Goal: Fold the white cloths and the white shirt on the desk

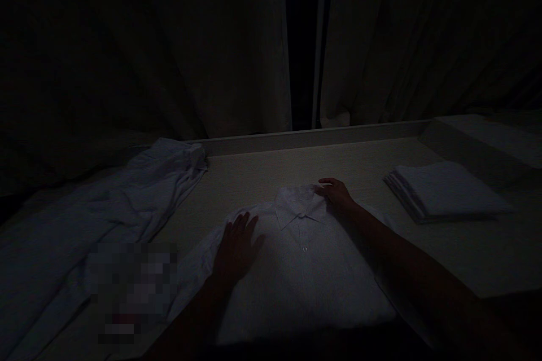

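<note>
A white button-up shirt (296, 271) lies front side up before me, its collar pointing away and its sleeves out to the sides. My left hand (239, 245) rests flat on the shirt's left shoulder area, fingers spread. At the right side of the collar is my right hand (335, 194), its fingers partly stretched and apart, touching the cloth near the collar edge. Whether it pinches any fabric is hard to see in the dim light. The shirt's lower end fades into shadow.
A heap of loose white garments (127, 197) covers the left side. To the right sits a stack of folded white cloth (449, 192). The light tabletop (271, 163) has a raised back edge, with dark curtains (220, 56) behind it. A blurred patch hides something at lower left.
</note>
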### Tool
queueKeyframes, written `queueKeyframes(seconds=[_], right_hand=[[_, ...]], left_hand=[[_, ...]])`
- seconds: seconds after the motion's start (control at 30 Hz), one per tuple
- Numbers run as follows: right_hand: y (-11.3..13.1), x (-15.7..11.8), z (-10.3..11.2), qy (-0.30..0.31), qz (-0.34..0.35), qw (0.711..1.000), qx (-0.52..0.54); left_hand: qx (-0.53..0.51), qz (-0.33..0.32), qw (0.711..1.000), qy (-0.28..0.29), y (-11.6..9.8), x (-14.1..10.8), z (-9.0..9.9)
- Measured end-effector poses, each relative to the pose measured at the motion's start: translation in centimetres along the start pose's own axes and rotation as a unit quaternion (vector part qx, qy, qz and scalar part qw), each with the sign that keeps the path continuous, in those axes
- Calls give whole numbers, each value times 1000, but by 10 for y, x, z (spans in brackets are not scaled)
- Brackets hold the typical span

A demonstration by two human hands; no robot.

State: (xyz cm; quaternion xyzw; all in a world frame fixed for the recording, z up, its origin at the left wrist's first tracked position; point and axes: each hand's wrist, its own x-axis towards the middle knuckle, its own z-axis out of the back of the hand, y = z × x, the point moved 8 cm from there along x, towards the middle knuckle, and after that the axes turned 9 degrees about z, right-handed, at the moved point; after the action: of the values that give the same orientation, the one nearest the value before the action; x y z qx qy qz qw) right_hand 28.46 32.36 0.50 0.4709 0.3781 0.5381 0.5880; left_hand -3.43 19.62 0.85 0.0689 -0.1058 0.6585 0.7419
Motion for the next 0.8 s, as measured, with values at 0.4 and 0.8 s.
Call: queueKeyframes(seconds=[0.4,0.8], right_hand=[[-8,2,-9,82,-94,979,159],[6,-7,-11,113,-136,931,320]], left_hand=[[8,9,1000,6,2,1,-4],[11,-4,1000,-1,1,0,-4]])
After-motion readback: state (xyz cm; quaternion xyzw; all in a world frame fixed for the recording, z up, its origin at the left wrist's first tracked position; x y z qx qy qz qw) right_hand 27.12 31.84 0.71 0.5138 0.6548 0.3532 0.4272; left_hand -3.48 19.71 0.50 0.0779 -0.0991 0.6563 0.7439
